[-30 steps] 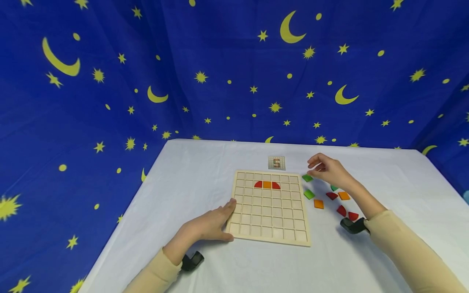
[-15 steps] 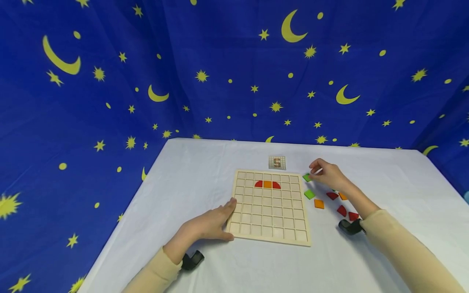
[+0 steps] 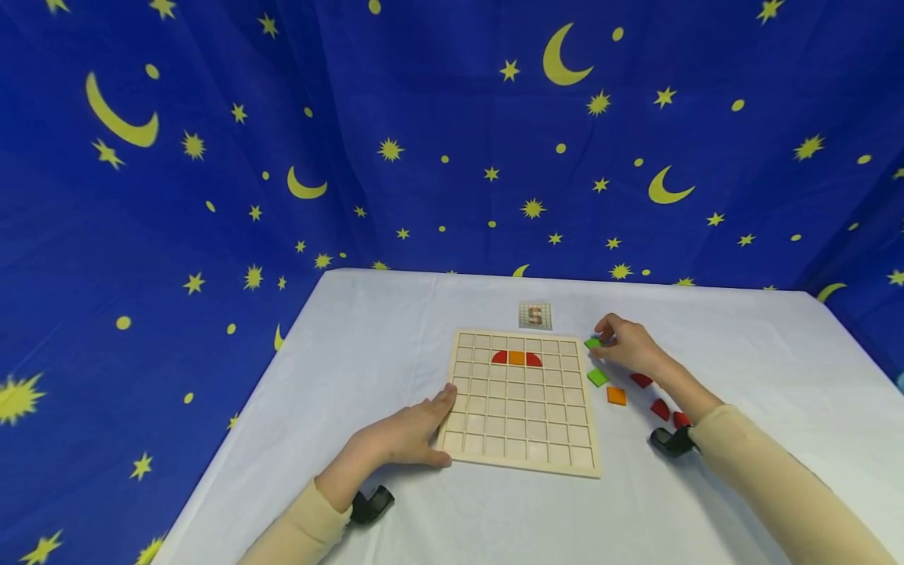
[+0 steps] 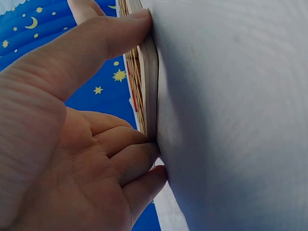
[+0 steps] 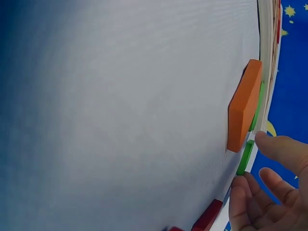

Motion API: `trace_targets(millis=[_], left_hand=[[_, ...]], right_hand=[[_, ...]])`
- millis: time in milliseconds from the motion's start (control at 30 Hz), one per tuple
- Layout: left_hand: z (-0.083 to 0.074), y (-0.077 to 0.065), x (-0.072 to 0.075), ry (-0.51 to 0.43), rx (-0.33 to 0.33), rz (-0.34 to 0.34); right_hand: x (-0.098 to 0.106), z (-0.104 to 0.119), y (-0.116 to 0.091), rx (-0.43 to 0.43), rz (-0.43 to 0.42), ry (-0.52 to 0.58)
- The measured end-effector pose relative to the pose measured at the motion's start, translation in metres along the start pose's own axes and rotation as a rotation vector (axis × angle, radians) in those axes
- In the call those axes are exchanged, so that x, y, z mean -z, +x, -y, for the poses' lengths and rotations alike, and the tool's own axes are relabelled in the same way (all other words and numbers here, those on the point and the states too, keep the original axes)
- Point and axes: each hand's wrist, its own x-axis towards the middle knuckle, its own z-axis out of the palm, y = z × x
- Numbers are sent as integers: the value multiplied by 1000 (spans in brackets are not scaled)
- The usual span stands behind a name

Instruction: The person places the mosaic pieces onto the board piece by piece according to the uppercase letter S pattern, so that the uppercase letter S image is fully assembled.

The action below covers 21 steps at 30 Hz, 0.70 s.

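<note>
A pale wooden grid board (image 3: 525, 416) lies on the white table. Near its far side, an orange square tile (image 3: 517, 358) sits between a red quarter-round tile (image 3: 500, 358) and another red tile (image 3: 534, 359). My left hand (image 3: 406, 430) rests against the board's left edge, thumb at the near corner and fingers higher up. My right hand (image 3: 628, 345) is low over a green tile (image 5: 245, 158) beside the board's far right corner. Its thumb and fingers stand apart on either side of that tile; contact is unclear. A second green tile (image 3: 597, 377) lies closer, by the board's right edge.
Another orange square (image 3: 617, 396) lies right of the board. Red quarter-round pieces (image 3: 660, 410) lie farther right, partly covered by the right forearm. Behind the board is a small card (image 3: 534, 316) with a gridded S pattern. A blue star-and-moon curtain (image 3: 452, 141) hangs behind.
My right hand has come down and slightly closer around the far green tile, which stays in place. The right forearm now covers more loose tiles. My left hand keeps still on the board.
</note>
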Motion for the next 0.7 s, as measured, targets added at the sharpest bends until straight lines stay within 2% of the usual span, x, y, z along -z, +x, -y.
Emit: trace_targets(millis=[700], left_hand=[[-1,1,0,-2,9,3]], right_hand=[[-4,0,3,-1,-2,-32]])
